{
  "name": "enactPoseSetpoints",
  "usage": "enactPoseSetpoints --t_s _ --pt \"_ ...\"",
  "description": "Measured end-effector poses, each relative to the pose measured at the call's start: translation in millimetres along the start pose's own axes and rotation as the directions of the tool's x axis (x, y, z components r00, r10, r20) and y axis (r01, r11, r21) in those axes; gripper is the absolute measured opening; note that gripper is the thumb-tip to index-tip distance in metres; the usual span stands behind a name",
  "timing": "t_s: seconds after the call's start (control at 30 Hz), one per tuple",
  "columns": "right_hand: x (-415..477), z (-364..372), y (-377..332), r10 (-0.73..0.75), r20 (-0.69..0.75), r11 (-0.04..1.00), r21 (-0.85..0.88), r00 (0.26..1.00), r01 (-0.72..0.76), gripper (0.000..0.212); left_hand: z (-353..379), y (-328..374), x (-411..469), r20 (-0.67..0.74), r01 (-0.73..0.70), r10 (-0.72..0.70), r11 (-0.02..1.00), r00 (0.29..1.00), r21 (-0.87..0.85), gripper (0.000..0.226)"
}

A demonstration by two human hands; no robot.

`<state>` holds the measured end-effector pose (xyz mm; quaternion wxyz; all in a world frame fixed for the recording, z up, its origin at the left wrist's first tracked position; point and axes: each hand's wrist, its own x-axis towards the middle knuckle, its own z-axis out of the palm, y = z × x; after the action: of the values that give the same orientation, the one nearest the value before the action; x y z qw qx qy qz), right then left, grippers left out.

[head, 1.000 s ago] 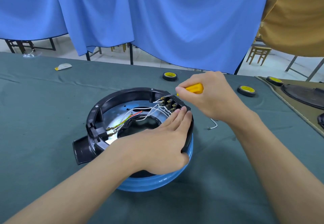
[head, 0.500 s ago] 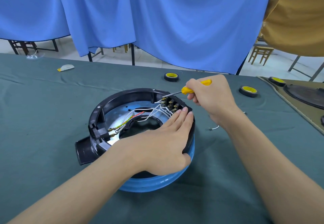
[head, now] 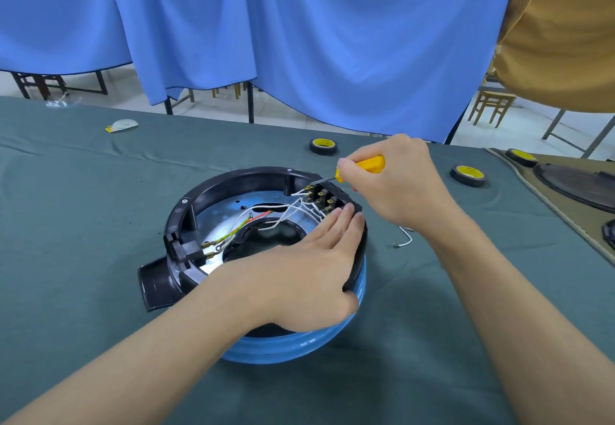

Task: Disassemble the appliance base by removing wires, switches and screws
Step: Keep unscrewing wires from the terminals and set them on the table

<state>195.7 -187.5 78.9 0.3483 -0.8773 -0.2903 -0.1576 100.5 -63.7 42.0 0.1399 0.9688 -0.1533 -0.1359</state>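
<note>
The round appliance base (head: 233,185), black rim over a blue shell, lies upside down on the green cloth. Inside, white, red and yellow-green wires (head: 266,216) run from the plug socket at the left to a black switch block (head: 324,196) at the far right rim. My left hand (head: 309,271) lies flat on the near right rim, fingers pointing at the switch block, thumb hooked over the edge. My right hand (head: 396,188) grips a yellow-handled screwdriver (head: 366,165); its tip touches the top terminal of the block.
A loose white wire (head: 404,238) lies on the cloth right of the base. Two tape rolls (head: 323,146) (head: 467,174) sit behind it, a third on the brown mat at far right with dark appliance parts (head: 579,188). A paper scrap (head: 121,125) lies far left.
My right hand has turned the screwdriver, so the yellow handle shows further out of the fist. The left hand stays on the rim.
</note>
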Motion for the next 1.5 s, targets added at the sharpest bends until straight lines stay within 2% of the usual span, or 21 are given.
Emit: enactPoseSetpoints --t_s 0.1,0.2,0.27,0.37,0.43,0.5,0.63,0.73,1.13,1.23,1.37,1.43,1.5 --pt "3 2 2 0.049 -0.028 0.998 0.041 0.998 -0.048 0.031 0 1 0 -0.004 -0.002 0.002 1.0 1.0 -0.001 0.088" --pt "8 6 10 0.238 -0.063 0.945 0.246 0.969 -0.216 0.032 0 1 1 -0.003 -0.003 0.003 1.0 1.0 0.001 0.087" --pt "12 9 16 0.404 -0.013 0.82 0.449 0.915 -0.355 0.028 0 1 0 -0.001 -0.005 0.005 1.0 1.0 0.002 0.087" --pt "12 14 23 0.587 0.164 0.509 0.687 0.793 -0.519 0.025 0 0 1 0.003 -0.007 0.007 1.0 1.0 -0.007 0.087" --pt "12 15 26 0.609 0.188 0.452 0.716 0.771 -0.531 0.025 0 0 1 0.008 -0.007 0.007 1.0 1.0 -0.01 0.088" --pt "13 13 26 0.58 0.139 0.519 0.696 0.803 -0.496 0.024 0 0 1 0.007 -0.01 0.01 1.0 1.0 -0.011 0.088" --pt "12 6 24 0.419 -0.031 0.787 0.511 0.908 -0.346 0.025 0 0 1 0.004 -0.012 0.012 1.0 1.0 -0.005 0.087" --pt "9 6 23 0.326 -0.081 0.876 0.402 0.942 -0.268 0.024 0 1 0 0.002 -0.01 0.01 1.0 1.0 -0.003 0.087" --pt "5 6 17 0.213 -0.106 0.948 0.263 0.971 -0.179 0.028 1 0 2 -0.01 -0.011 0.011 1.0 1.0 -0.006 0.087" --pt "4 5 11 0.155 -0.129 0.977 0.169 0.979 -0.132 0.029 1 0 1 -0.014 -0.007 0.007 1.0 1.0 -0.005 0.087" --pt "1 9 4 0.064 -0.115 0.996 0.07 0.991 -0.056 0.041 1 2 0 -0.015 0.0 0.0 1.0 1.0 0.004 0.087" --pt "4 9 8 0.119 -0.12 0.986 0.127 0.986 -0.104 0.034 1 3 0 -0.013 0.005 -0.005 1.0 1.0 0.005 0.086" --pt "10 8 17 0.236 -0.091 0.934 0.295 0.968 -0.2 0.029 -1 5 -1 -0.003 0.011 -0.011 1.0 1.0 0.003 0.086"
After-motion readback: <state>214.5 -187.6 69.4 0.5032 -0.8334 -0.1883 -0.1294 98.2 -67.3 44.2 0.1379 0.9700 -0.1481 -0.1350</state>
